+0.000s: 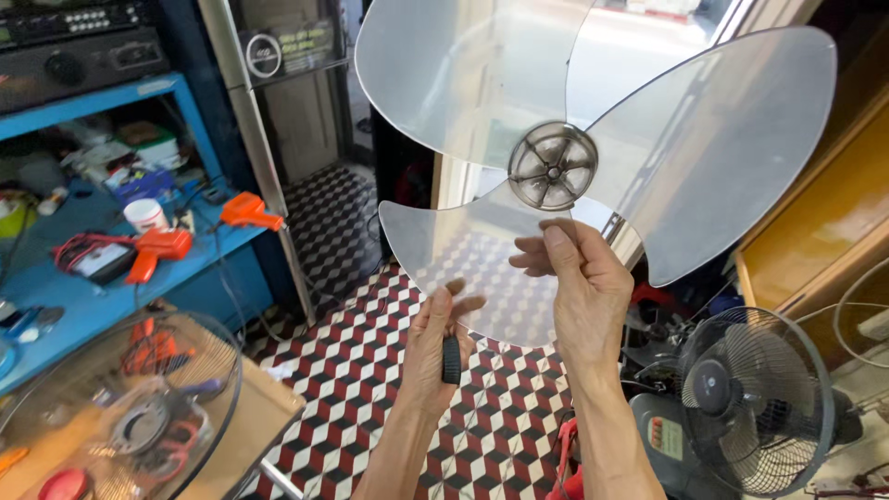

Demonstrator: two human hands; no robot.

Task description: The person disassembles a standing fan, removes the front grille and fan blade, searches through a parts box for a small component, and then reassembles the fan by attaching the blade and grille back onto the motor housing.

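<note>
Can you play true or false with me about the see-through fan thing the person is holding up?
1. The right hand holds up a clear fan blade. True.
2. The fan blade is solid red. False: it is see-through, with a grey hub in the middle.
3. The left hand holds a small black round part. True.
4. The floor is plain grey. False: it has red, white and dark cube-pattern tiles.
5. A dark fan with its grille on sits at lower right. True.
</note>
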